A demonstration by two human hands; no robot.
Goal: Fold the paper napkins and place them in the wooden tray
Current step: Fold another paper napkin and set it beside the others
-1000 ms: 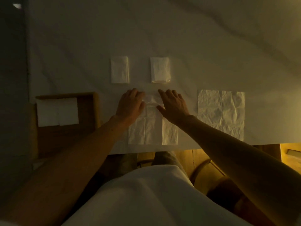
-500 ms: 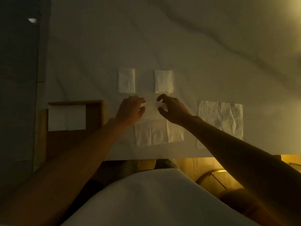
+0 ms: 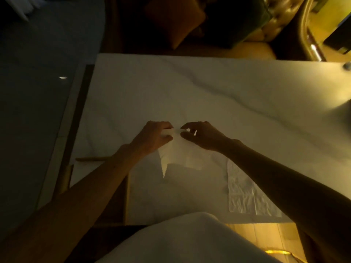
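Note:
Both hands hold one white paper napkin [image 3: 180,154] lifted off the table, its lower edge hanging over its own shadow. My left hand [image 3: 155,134] pinches the napkin's top edge on the left. My right hand [image 3: 199,134] pinches the same edge on the right, thumb and forefinger together. An unfolded, creased napkin [image 3: 245,192] lies flat at the near right, partly under my right forearm. The wooden tray [image 3: 91,159] sits at the near left, mostly hidden by my left forearm; a white napkin [image 3: 79,173] shows inside it.
The white marble table [image 3: 209,95] spreads far and right of my hands. Its left edge runs along a dark floor. Cushions and a chair stand beyond the far edge. A small metal object [image 3: 347,65] sits at the table's far right.
The napkin's far edge has been pinched and lifted off the table. The view has tilted up, and the two folded napkins seen earlier beyond my hands are no longer visible.

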